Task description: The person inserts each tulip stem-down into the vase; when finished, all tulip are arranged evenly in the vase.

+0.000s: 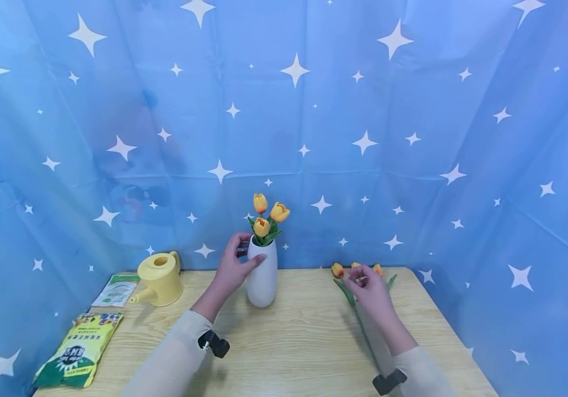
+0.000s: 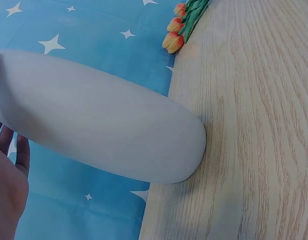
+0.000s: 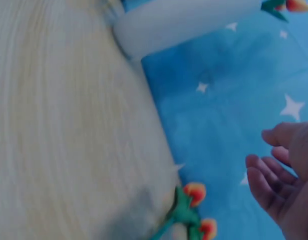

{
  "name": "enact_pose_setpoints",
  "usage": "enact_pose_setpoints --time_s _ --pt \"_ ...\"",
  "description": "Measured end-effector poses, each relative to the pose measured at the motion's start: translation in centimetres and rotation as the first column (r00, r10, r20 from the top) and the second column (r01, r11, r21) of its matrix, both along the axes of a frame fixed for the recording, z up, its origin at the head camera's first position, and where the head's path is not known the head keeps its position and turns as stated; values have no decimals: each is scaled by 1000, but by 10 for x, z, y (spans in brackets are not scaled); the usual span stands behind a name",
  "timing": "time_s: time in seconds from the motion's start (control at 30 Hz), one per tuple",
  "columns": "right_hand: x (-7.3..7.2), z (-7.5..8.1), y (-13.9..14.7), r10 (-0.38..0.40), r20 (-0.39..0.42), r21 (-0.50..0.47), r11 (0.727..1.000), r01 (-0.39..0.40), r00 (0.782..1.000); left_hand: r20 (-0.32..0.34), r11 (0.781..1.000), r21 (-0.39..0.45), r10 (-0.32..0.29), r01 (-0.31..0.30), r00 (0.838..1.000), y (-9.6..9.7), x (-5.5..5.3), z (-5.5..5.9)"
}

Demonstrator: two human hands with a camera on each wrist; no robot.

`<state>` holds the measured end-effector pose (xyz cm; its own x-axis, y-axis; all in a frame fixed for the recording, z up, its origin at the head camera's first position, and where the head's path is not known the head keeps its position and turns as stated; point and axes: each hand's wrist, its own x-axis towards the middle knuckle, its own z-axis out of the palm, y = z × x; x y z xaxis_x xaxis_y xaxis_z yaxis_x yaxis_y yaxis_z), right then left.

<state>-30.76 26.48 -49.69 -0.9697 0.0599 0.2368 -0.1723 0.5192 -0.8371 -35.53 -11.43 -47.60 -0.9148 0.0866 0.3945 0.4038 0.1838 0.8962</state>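
A white vase (image 1: 262,281) stands upright on the wooden table, with yellow-orange tulips (image 1: 261,227) and green leaves in its mouth. Its upper part is held by my left hand (image 1: 234,264), thumb across the front and fingers around the far side. In the left wrist view the vase's smooth body (image 2: 98,115) fills much of the picture. To the right, several more tulips (image 1: 337,269) with long green stems lie on the table. My right hand (image 1: 370,289) hovers over them and partly hides them. The right wrist view shows that hand (image 3: 289,175) with loosely bent fingers, holding nothing.
A yellow watering can (image 1: 161,281) stands at the back left of the wooden table (image 1: 294,353). Beside it lie a white-and-green packet (image 1: 115,290) and a yellow-green bag (image 1: 80,350). A blue curtain with white stars (image 1: 294,121) hangs behind the table.
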Motion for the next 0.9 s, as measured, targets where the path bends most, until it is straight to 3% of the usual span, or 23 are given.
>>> enact_pose_setpoints --time_s 0.23,0.53,0.9 --pt "0 -23 19 -26 72 78 997 21 997 11 1000 10 -15 15 1000 -1 -2 -1" --pt "4 -52 20 -35 174 150 989 9 984 9 1000 -1 -9 9 1000 0 -1 0" --pt "1 -72 17 -122 181 318 946 59 976 16 1000 13 -14 13 1000 -1 0 -1"
